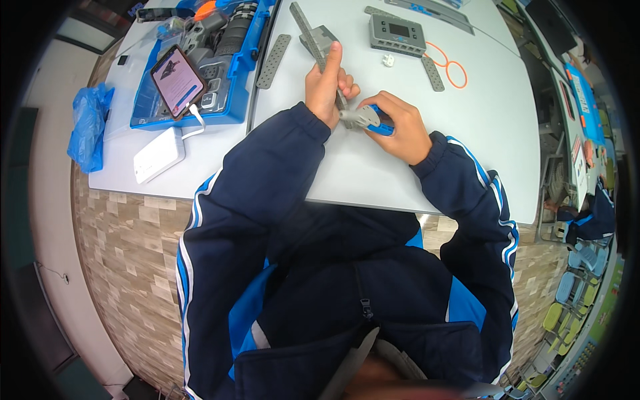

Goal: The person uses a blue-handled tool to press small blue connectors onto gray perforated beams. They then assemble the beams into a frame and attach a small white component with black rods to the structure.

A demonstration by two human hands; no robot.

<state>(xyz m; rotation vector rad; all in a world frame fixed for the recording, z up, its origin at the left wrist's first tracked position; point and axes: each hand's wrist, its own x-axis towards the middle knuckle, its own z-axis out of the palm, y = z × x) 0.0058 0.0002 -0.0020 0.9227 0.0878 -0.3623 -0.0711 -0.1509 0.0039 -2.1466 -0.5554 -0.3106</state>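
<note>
My left hand (327, 83) grips a long grey perforated beam assembly (312, 37) that slants up and away over the white table (480, 127), thumb pressed along it. My right hand (399, 127) is closed around a blue-handled tool (381, 129), its grey head (360, 117) meeting the lower end of the beam between both hands. Both dark blue sleeves come in from below.
A grey control box with a small screen (398, 33), an orange rubber loop (448, 67), a small white part (388, 61) and loose grey perforated strips (274, 61) lie on the table. At left sit a blue parts tray (200, 67), a phone (177, 80), a white power bank (159, 154) and a blue plastic bag (88, 127).
</note>
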